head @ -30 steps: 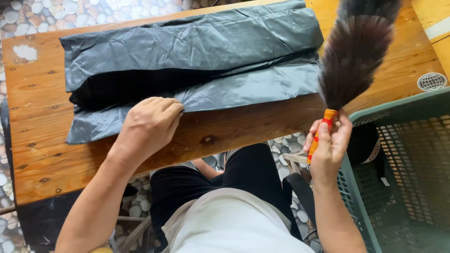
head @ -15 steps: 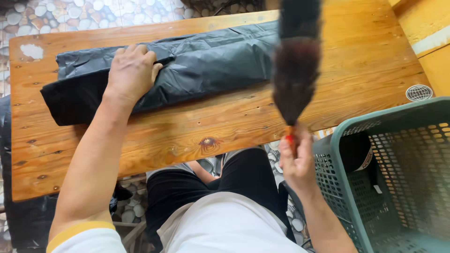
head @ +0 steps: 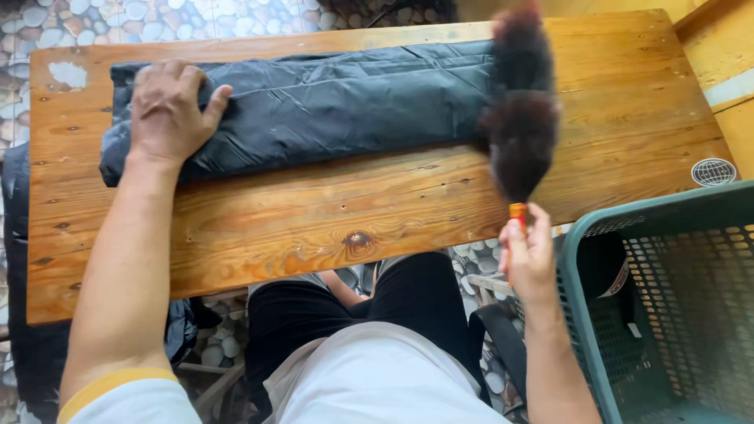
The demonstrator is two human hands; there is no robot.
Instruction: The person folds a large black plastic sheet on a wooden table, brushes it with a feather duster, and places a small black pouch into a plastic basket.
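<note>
Left hand point(head: 167, 106) is pressing flat, fingers spread, on the left end of a folded dark grey plastic sheet point(head: 330, 106) (lying along the wooden plank table point(head: 314, 220)); right hand point(head: 530, 255) is gripping an orange-handled dark feather duster point(head: 520, 118) over the sheet's right end, beside a green plastic basket point(head: 667, 306).

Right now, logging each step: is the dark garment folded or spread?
Folded: the garment lies as a narrow long bundle on the table, left hand pressing one end.

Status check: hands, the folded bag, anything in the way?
Left hand flat on folded dark bag. Right hand grips feather duster, brush on bag's right end. Green basket beside right hand, clear of table.
</note>
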